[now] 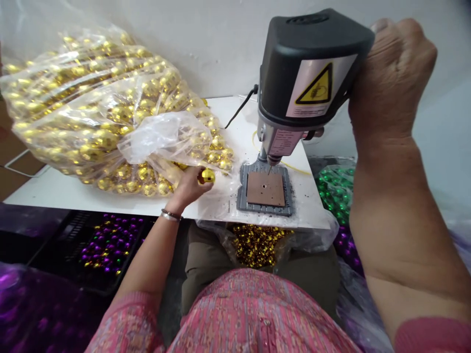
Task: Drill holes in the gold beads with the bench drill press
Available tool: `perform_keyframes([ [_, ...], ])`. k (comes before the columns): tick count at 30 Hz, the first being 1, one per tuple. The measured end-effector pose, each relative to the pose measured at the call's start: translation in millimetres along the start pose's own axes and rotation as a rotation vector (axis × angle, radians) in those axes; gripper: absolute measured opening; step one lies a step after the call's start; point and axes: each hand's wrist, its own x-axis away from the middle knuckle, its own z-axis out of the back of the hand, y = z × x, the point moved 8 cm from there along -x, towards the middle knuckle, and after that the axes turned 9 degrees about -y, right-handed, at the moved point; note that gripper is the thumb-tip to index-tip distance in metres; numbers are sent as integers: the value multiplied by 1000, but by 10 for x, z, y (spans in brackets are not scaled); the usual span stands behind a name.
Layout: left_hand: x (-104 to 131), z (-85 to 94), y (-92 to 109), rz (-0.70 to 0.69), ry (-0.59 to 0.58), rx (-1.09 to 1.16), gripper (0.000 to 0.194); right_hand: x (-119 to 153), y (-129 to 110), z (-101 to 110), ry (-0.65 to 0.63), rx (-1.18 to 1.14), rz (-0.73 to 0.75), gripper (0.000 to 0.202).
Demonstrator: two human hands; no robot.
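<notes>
In the head view, my left hand (189, 189) pinches a shiny gold ball (208, 176) between thumb and fingers, just in front of a large clear plastic bag (158, 135) full of similar gold balls. My right hand (393, 73) is closed at the right side of the drill press (312, 63); what its fingers grip is hidden behind the black housing. A thin drill bit (270, 169) points down above a brown square plate (265, 188) on the grey base (246, 206). The ball is to the left of the base, apart from it.
A white table (66, 196) carries the bag and drill press. Below its left side stands a black crate (69, 240) with purple, gold and green balls. Gold pieces (257, 242) lie in plastic on my lap. Bagged green balls (333, 189) stand at the right. A black cord (239, 109) runs behind.
</notes>
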Motion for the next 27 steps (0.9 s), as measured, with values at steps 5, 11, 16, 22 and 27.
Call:
perform_keyframes([
  [5, 270, -562, 288, -144, -316, 945, 62, 18, -15, -10, 11, -37, -7, 43],
  [11, 136, -989, 544, -70, -418, 1214, 63, -14, -22, -20, -8, -41, 8, 45],
  [16, 173, -1167, 766, -82, -564, 1316, 64, 7, -46, -41, -51, -51, 7, 44],
  [22, 125, -1191, 735, -99, -469, 1261, 61, 29, -69, -71, -71, -73, 32, 42],
  [27, -42, -1024, 788, -182, -309, 803, 59, 24, -69, -79, -91, -57, 46, 41],
])
